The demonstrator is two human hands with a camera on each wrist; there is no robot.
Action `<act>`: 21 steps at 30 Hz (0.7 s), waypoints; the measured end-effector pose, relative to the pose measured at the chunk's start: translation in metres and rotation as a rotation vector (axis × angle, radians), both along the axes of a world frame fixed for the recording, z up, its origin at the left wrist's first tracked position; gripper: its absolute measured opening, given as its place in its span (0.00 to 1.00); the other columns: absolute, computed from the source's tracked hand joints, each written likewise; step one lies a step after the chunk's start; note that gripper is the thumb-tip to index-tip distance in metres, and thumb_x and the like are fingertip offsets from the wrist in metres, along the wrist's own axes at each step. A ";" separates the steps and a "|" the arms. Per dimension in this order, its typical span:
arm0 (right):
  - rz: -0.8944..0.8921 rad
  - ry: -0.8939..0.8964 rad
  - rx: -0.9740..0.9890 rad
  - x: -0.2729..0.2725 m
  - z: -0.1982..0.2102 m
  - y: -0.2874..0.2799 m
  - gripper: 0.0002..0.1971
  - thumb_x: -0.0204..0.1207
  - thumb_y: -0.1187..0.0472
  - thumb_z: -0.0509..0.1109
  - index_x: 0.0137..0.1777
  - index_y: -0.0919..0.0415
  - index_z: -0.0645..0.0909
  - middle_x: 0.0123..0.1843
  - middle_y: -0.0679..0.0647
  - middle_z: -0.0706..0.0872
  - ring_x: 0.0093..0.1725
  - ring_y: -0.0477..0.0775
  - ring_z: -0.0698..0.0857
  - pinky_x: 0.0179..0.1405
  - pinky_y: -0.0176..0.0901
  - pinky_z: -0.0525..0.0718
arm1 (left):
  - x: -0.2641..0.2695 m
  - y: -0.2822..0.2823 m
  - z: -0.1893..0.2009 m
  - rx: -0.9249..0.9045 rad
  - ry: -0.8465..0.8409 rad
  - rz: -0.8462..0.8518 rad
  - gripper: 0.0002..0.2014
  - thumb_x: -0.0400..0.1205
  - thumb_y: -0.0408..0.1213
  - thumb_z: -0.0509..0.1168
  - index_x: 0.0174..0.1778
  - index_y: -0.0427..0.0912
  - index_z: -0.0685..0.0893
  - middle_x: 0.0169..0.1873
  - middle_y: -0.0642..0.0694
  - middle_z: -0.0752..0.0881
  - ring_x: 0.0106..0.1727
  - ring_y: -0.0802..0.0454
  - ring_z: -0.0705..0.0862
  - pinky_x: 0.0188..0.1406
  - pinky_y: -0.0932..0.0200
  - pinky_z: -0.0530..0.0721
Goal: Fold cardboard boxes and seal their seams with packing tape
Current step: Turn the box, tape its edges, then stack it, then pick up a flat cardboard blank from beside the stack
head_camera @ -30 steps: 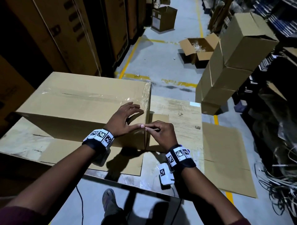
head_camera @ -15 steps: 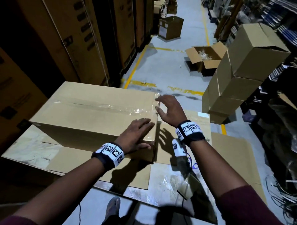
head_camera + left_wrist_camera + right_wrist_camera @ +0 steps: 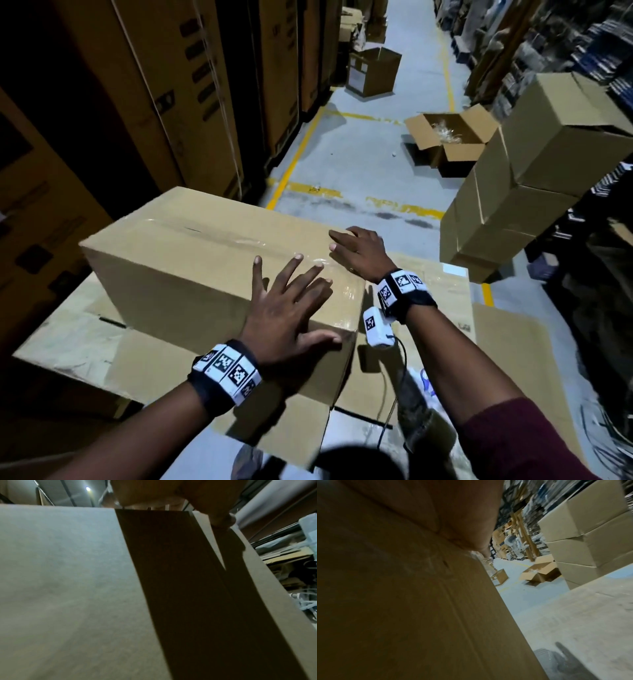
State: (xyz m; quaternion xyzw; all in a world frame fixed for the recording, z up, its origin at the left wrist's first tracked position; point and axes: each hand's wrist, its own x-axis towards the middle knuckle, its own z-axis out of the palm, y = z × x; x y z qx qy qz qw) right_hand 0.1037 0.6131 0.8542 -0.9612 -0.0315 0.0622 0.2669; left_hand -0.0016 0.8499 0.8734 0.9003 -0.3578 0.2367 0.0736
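Head view, both hands flat, fingers spread on taped cardboard box.

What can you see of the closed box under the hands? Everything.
The box is plain brown corrugated cardboard, closed, standing flat on cardboard sheets on the work surface. Clear tape runs along its top seam and wraps wrinkled over the right end. The left hand lies spread on the top near the front right corner, thumb over the edge. The right hand rests on the top's right end.
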 end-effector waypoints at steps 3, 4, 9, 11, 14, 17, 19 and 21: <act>-0.107 0.104 0.109 0.015 0.008 -0.012 0.31 0.79 0.29 0.57 0.81 0.35 0.74 0.86 0.54 0.67 0.87 0.59 0.57 0.85 0.68 0.51 | 0.027 -0.011 0.014 -0.005 0.067 0.044 0.45 0.72 0.81 0.57 0.75 0.51 0.81 0.81 0.50 0.73 0.86 0.44 0.62 0.76 0.15 0.47; -0.163 0.133 0.190 0.019 0.010 -0.017 0.29 0.81 0.30 0.58 0.81 0.36 0.74 0.87 0.54 0.65 0.88 0.59 0.55 0.86 0.67 0.51 | 0.040 -0.017 0.017 -0.009 0.102 0.078 0.45 0.73 0.80 0.56 0.76 0.51 0.79 0.82 0.49 0.71 0.87 0.43 0.60 0.78 0.17 0.45; -0.406 0.142 0.609 -0.011 0.018 -0.036 0.48 0.71 0.15 0.51 0.88 0.37 0.59 0.91 0.42 0.54 0.90 0.49 0.52 0.89 0.61 0.48 | 0.104 -0.042 0.018 0.016 0.284 0.128 0.47 0.79 0.73 0.46 0.89 0.45 0.54 0.89 0.39 0.48 0.89 0.41 0.45 0.83 0.28 0.47; -0.400 0.221 0.689 -0.041 0.028 -0.037 0.40 0.79 0.21 0.50 0.88 0.37 0.58 0.90 0.40 0.58 0.87 0.52 0.65 0.86 0.58 0.60 | 0.115 -0.038 0.008 0.101 0.328 0.076 0.45 0.81 0.69 0.43 0.90 0.45 0.45 0.88 0.41 0.39 0.89 0.43 0.39 0.84 0.30 0.49; -0.149 0.461 0.420 -0.085 0.029 -0.032 0.28 0.83 0.32 0.64 0.80 0.32 0.63 0.79 0.34 0.74 0.72 0.39 0.78 0.70 0.35 0.74 | 0.116 -0.017 -0.018 0.188 0.439 -0.020 0.42 0.83 0.68 0.44 0.89 0.51 0.42 0.88 0.47 0.35 0.88 0.45 0.36 0.85 0.33 0.45; -0.061 0.425 -0.021 -0.109 0.004 -0.029 0.23 0.71 0.51 0.83 0.66 0.49 0.83 0.65 0.48 0.89 0.66 0.53 0.86 0.53 0.40 0.78 | 0.114 0.007 -0.041 0.262 0.506 -0.060 0.46 0.79 0.77 0.41 0.89 0.54 0.40 0.88 0.49 0.35 0.88 0.46 0.35 0.85 0.34 0.40; -0.211 0.249 -0.192 -0.111 0.001 -0.021 0.08 0.71 0.67 0.75 0.48 0.55 0.85 0.55 0.64 0.91 0.59 0.66 0.88 0.43 0.46 0.75 | 0.114 0.021 -0.043 0.330 0.446 -0.111 0.54 0.72 0.84 0.37 0.89 0.53 0.38 0.88 0.48 0.35 0.88 0.45 0.35 0.83 0.30 0.37; -0.300 0.180 -0.152 -0.111 0.013 -0.013 0.09 0.69 0.71 0.72 0.38 0.55 0.81 0.49 0.68 0.91 0.54 0.69 0.88 0.40 0.48 0.75 | 0.113 0.034 -0.042 0.403 0.355 -0.215 0.63 0.64 0.89 0.39 0.89 0.52 0.38 0.87 0.45 0.34 0.88 0.42 0.34 0.81 0.26 0.36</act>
